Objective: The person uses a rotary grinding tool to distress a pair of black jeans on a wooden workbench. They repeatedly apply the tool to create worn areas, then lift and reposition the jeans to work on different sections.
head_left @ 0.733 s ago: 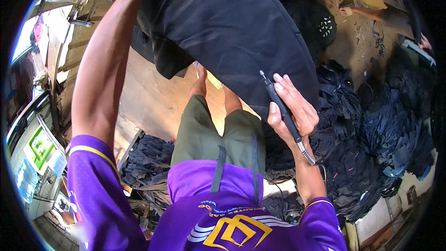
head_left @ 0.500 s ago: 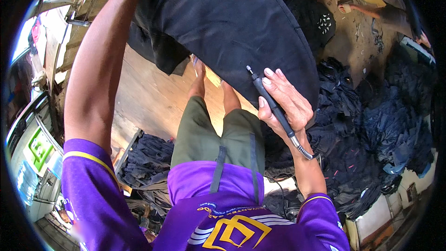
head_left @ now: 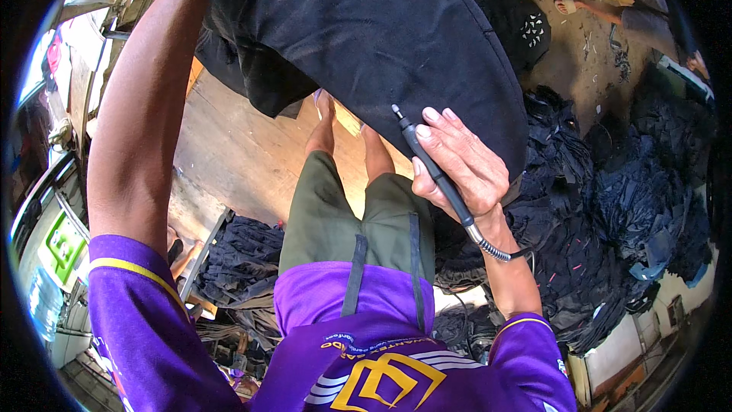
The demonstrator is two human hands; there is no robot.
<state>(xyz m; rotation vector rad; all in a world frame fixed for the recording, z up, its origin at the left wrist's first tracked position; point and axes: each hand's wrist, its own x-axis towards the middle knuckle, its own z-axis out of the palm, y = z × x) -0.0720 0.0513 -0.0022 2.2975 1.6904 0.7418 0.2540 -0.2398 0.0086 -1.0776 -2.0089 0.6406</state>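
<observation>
- Cloth (head_left: 366, 38), black and broad, spreads across the upper middle of our view, hiding part of the floor (head_left: 236, 137); a seam-like line follows its right edge.
- Our right hand (head_left: 469, 168) is half curled, with thumb and fingers gripping a slim black pen-shaped handpiece (head_left: 437, 173).
- This tool tilts up and to the left, its pale metal tip (head_left: 396, 109) in front of the black material; we cannot tell whether the 2 touch.
- From its lower end, a metal spring sleeve (head_left: 486, 246) leads to a dark cord (head_left: 522, 252) beside our wrist.
- Our left forearm (head_left: 137, 130) reaches to the top edge, where the left hand is out of frame; we cannot tell how open it is or what it holds.
- We wear olive shorts (head_left: 320, 206) and a purple jersey (head_left: 305, 320).
- Dark fabric lies on 2 sides: a bigger heap (head_left: 633, 198) at our right, a smaller heap (head_left: 240, 263) at our left.
- At upper right, we see another person's sandalled foot (head_left: 564, 6).
</observation>
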